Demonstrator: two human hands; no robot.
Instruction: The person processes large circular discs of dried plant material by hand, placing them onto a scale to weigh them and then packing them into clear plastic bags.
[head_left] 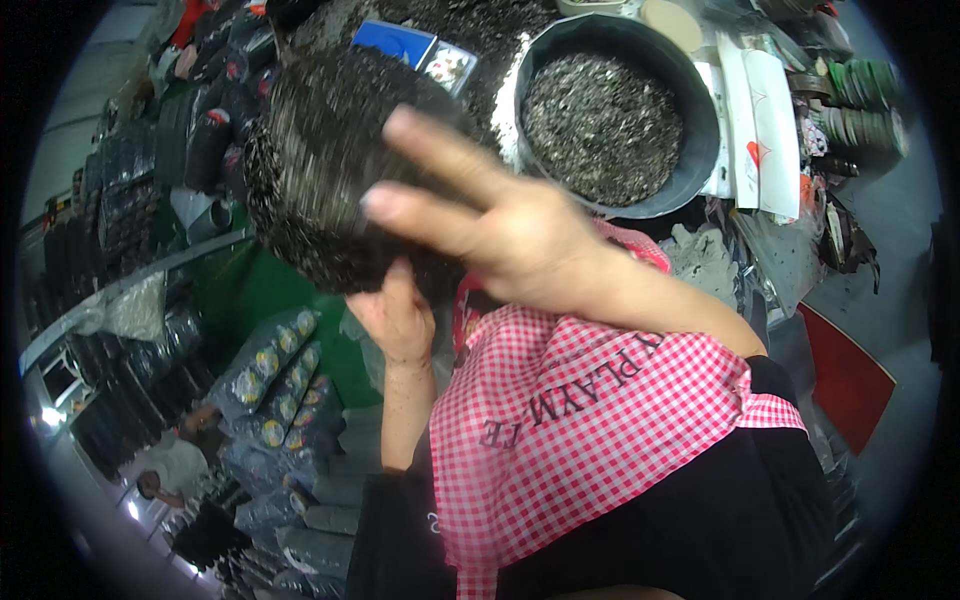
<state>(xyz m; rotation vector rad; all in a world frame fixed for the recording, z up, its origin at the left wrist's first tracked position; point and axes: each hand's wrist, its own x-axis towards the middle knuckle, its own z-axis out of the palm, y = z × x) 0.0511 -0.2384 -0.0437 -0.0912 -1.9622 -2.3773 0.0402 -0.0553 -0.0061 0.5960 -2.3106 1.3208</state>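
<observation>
My left hand [397, 318] grips the lower edge of a large, rounded dark thing [320, 150] that looks coated in shiny dark flakes. Motion blurs its surface, and its exact kind cannot be made out. Some of the left fingers are hidden behind it. Over its right side, my right hand [520, 228] is stretched out with two fingers spread, slightly blurred; whether they touch the surface I cannot tell. To the right stands a dark round basin [704, 125] holding a heap of loose dark glittering flakes [600, 125].
A blue box [395, 42] and a clear case of small pieces [449, 66] lie behind the rounded thing. White boards [768, 130] and stacked green discs [862, 110] are right of the basin. Plastic-wrapped bundles [265, 370] lie below left. A red panel [845, 375] stands right.
</observation>
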